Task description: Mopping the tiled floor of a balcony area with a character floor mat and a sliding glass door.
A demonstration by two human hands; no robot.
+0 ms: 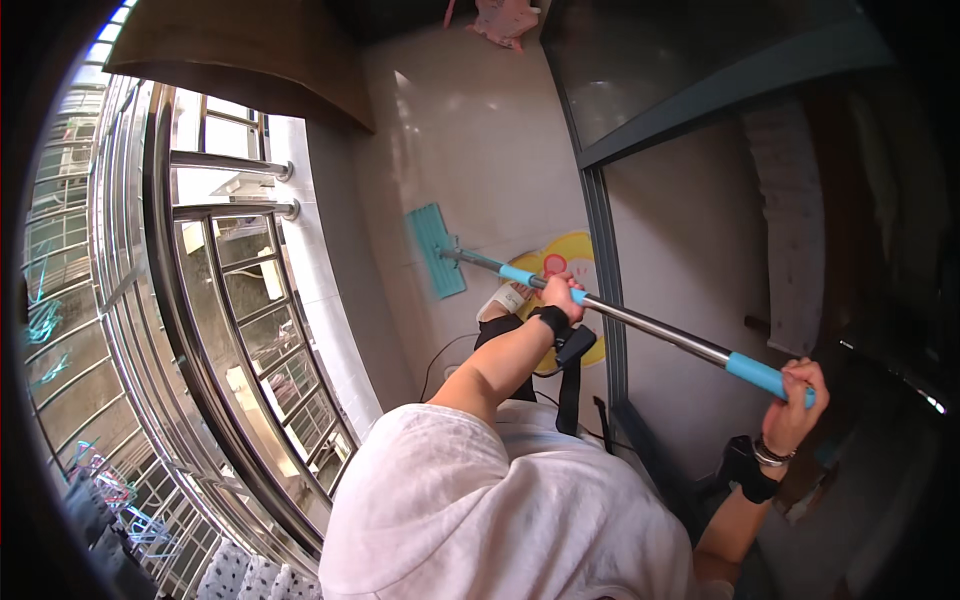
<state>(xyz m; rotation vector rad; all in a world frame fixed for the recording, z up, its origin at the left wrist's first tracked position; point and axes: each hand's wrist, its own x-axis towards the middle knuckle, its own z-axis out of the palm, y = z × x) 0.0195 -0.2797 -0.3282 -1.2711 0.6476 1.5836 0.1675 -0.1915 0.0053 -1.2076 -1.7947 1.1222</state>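
Observation:
A flat mop with a turquoise rectangular head rests on the light tiled floor, near the balcony wall. Its metal pole slants down to the right across the view. My left hand is closed around the pole between two light-blue sleeves, nearer the mop head. Around the blue grip at the pole's upper end, my right hand is wrapped. Both wrists wear black straps. One foot in a white slipper shows just below the pole, beside a yellow cartoon-shaped mat.
A metal railing runs along the left, with hangers and laundry outside. To the right, a dark sliding-door frame and its floor track border another room. A brown panel juts in at top left. A thin black cable lies near my feet.

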